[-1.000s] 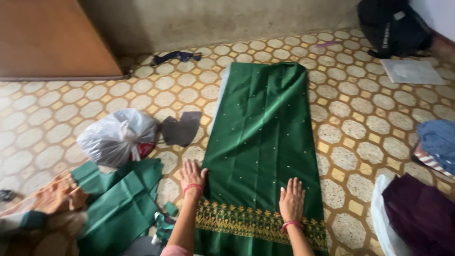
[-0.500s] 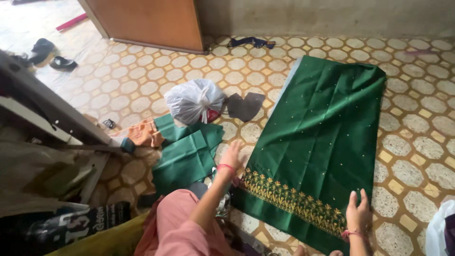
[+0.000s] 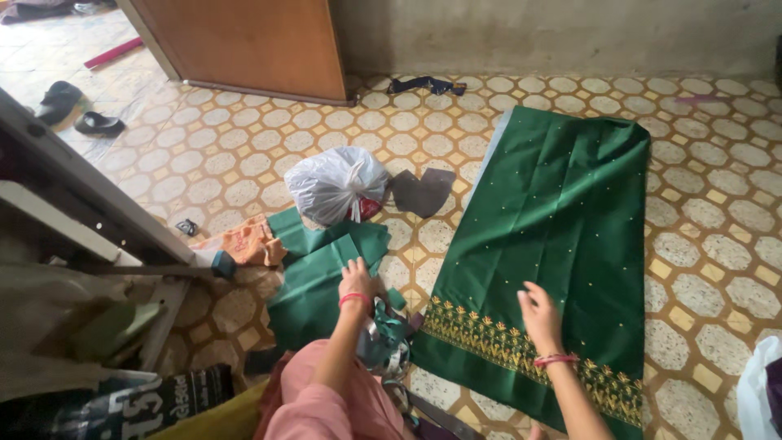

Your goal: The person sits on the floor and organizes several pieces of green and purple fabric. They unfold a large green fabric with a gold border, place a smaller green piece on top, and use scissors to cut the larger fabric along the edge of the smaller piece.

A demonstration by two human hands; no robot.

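Note:
A long green cloth [image 3: 554, 228] with a gold patterned border lies spread on the tiled floor. My right hand [image 3: 539, 316] hovers over its border, fingers loosely apart, holding nothing. My left hand [image 3: 357, 281] rests flat on a smaller folded piece of green cloth [image 3: 314, 281] to the left, fingers spread. Just below that hand lies a bundle of green and grey scraps [image 3: 384, 338]. Both wrists wear red bands.
A knotted white plastic bag [image 3: 338, 183] and a dark grey cloth piece [image 3: 422, 191] lie beyond the small green cloth. An orange cloth [image 3: 244, 243] sits left. A wooden door [image 3: 244, 41] stands behind; sandals [image 3: 77, 110] lie outside it. A metal frame [image 3: 81, 212] is on the left.
My left hand moved off the big cloth's edge leftward onto the small folded green piece. My right hand shifted left from the cloth's right corner to over the border.

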